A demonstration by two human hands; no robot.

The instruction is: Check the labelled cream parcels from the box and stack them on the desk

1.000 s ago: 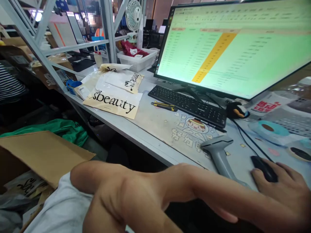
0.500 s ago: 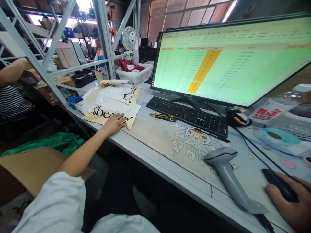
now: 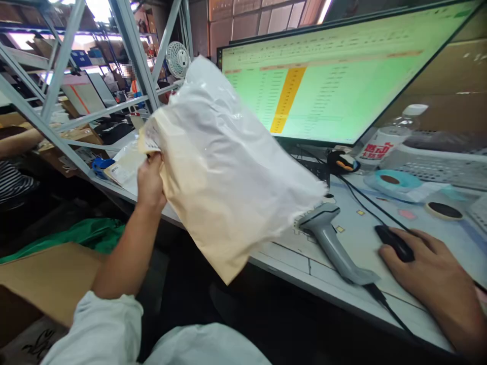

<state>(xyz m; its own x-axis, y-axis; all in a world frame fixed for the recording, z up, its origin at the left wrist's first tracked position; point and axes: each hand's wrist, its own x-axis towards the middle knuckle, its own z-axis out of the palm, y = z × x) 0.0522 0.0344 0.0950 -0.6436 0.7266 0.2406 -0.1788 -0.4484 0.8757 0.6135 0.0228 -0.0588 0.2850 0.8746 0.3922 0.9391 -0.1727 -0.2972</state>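
My left hand [image 3: 151, 177] is closed on one edge of a cream and white plastic mailer bag [image 3: 228, 152]. The bag is raised and tilted over the desk's front edge, covering part of the keyboard and the monitor's lower left corner. My right hand [image 3: 426, 263] rests on a black computer mouse [image 3: 395, 244], fingers curled over it. Between the bag and the mouse lies a grey barcode scanner [image 3: 333, 243]. A monitor [image 3: 327, 86] with a green spreadsheet stands behind the bag.
A bottle [image 3: 388, 137] with a red-printed label, a penguin figure [image 3: 342, 162] and a roll of blue tape [image 3: 395, 180] sit at the right. A blue tape dispenser [image 3: 102, 167] is at the left. An open cardboard box [image 3: 49, 279] stands below. Another person's arm [image 3: 21, 142] shows far left.
My left hand, flat on the printed bags before, has gripped a bag and lifted it off the desk. My right hand stays at the mouse. The view has shifted to the right.
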